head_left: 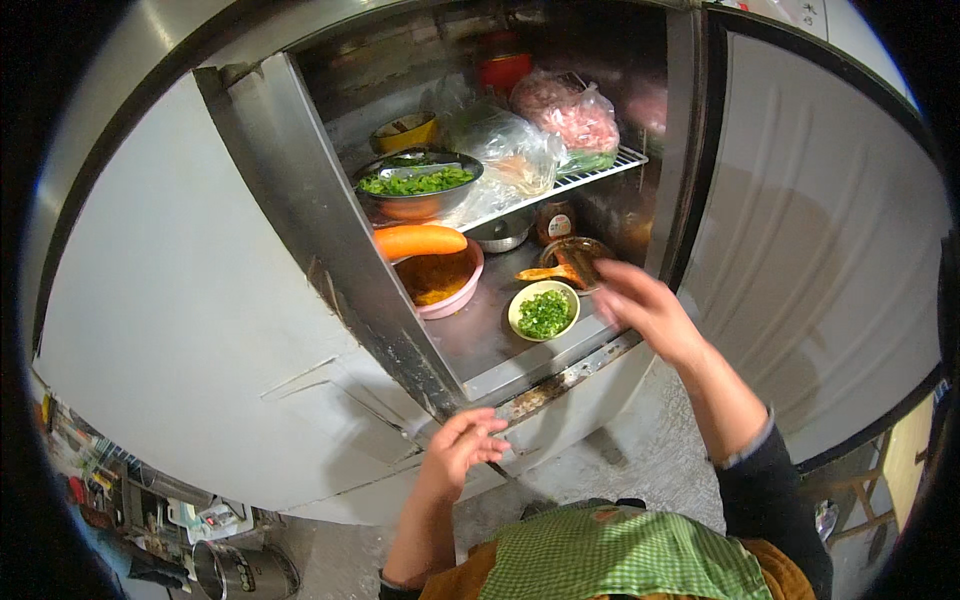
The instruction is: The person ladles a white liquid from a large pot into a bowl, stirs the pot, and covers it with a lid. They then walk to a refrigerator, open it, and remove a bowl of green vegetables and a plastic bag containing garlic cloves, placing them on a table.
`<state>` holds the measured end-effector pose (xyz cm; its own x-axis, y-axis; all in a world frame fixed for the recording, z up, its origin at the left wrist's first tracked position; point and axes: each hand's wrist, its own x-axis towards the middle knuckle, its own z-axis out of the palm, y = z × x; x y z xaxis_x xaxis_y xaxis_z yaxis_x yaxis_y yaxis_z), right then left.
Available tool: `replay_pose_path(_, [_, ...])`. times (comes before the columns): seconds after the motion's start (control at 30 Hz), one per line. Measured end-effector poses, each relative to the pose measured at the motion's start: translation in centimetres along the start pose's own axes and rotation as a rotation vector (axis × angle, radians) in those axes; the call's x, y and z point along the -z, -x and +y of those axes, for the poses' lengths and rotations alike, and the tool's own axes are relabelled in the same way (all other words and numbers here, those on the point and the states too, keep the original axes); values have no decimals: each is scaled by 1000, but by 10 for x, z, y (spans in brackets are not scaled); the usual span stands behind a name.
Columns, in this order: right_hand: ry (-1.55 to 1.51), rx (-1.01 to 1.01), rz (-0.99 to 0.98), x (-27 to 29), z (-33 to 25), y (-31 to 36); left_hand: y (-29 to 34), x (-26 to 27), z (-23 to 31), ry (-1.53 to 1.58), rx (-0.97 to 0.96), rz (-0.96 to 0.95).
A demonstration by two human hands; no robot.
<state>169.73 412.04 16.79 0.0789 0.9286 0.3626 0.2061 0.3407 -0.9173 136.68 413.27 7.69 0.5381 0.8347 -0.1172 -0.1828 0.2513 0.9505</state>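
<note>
My right hand (645,308) reaches into an open steel fridge, fingers stretched out, slightly blurred and seemingly holding nothing. Just left of its fingertips stands a small cream bowl (513,318) of chopped green onions (545,315). Behind that bowl is a round dark dish (585,246) with an orange-handled utensil (550,272) lying in it; the fingers partly overlap the dish's right side. My left hand (467,448) hovers in front of the fridge's lower sill, empty, its fingers loosely bent and apart.
A pink-rimmed basin (468,295) of orange-brown food sits at left under a carrot (420,241). On the wire shelf (600,177) are a bowl of greens (418,182) and bagged meat (585,122). The fridge door (800,250) is swung out to the right.
</note>
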Motion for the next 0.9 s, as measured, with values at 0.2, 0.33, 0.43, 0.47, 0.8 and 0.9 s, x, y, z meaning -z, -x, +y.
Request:
replay_pose_path(0.2, [-31, 124, -87, -103, -59, -156, 45, 45, 4, -40, 48, 119])
replay_pose_path(0.33, [204, 95, -3, -128, -44, -193, 57, 67, 2, 13, 72, 247])
replay_pose_path(0.43, [394, 249, 170, -135, -33, -200, 53, 77, 1, 22, 86, 226])
replay_pose_path(0.47, [395, 265, 185, -135, -33, -201, 50, 79, 1, 17, 97, 221])
replay_pose_path(0.8, [417, 354, 403, -50, -98, -122, -19, 82, -11, -96, 197, -226])
replay_pose_path(0.9, [539, 376, 541, -9, -105, -49, -37, 63, -19, -85, 218, -301])
